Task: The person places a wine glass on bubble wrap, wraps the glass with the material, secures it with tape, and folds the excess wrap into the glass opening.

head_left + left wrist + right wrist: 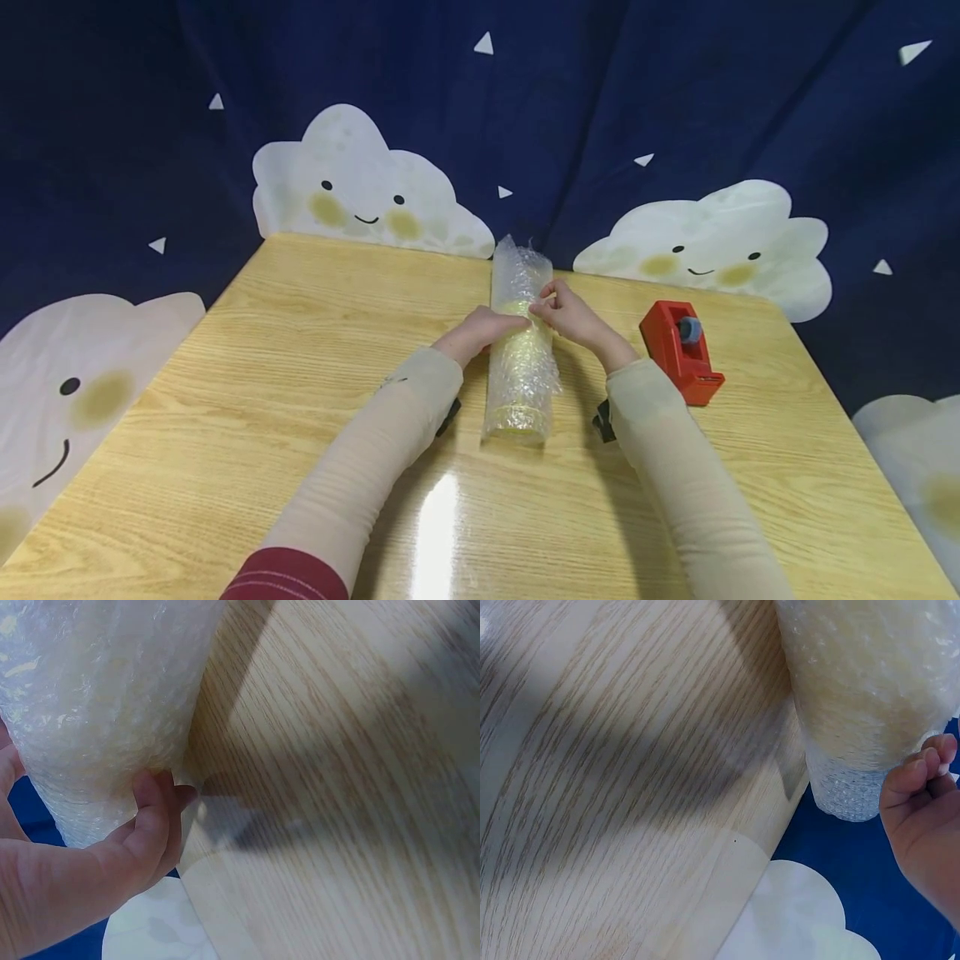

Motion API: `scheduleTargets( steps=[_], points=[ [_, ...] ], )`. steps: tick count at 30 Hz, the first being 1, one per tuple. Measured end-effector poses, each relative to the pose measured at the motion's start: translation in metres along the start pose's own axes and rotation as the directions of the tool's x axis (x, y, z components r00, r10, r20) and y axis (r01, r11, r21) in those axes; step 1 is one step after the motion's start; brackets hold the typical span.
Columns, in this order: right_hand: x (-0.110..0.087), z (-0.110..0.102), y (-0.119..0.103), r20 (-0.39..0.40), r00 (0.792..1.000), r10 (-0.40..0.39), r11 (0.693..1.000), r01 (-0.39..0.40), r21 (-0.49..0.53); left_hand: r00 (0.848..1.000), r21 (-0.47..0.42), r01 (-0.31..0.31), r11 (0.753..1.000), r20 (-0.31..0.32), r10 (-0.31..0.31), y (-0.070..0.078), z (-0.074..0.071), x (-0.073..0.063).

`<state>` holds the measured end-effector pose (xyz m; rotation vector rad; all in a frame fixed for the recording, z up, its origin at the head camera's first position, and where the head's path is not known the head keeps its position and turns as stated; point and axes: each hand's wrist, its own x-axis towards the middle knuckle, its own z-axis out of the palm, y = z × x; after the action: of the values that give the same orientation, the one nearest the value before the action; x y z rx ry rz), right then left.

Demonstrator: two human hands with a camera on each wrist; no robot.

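While bubble-wrapped roll (pixel 521 350) lies mid-surface (pixel 300 392), pointing away from us, our left hand (pixel 480 327) cups its side, grip curled round wrap; right hand (pixel 564 312) pinches wrap on top. Red tape dispenser (pixel 681 350) near, right.

Looks like a makeshift recording corner, not a real workshop: a light wood-grain desk (pixel 300 400) boxed in by a dark blue curtain printed with smiling white clouds (pixel 360 187).
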<state>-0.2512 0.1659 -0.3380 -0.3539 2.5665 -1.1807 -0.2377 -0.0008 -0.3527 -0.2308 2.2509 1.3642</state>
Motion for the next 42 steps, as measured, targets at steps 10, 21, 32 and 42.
scheduleTargets(
  steps=[10,21,32,42],
  points=[
    [0.001,0.0,-0.001,-0.018,0.999,0.043,0.997,-0.044,-0.058,1.0,-0.011,0.008,1.0,0.002,-0.008,0.0,0.0,0.002],
    [0.002,0.0,-0.003,-0.051,0.987,0.153,0.982,-0.158,-0.107,1.0,-0.008,0.015,1.0,0.015,-0.015,-0.001,0.0,0.0],
    [0.003,0.0,0.005,-0.022,0.982,0.188,0.979,-0.186,0.083,1.0,-0.021,-0.007,1.0,0.014,0.007,-0.001,-0.002,0.003],
    [0.006,-0.005,0.02,0.071,0.98,0.185,0.956,-0.196,0.219,1.0,-0.057,0.012,0.998,0.023,-0.01,-0.002,0.0,0.003]
  ],
)
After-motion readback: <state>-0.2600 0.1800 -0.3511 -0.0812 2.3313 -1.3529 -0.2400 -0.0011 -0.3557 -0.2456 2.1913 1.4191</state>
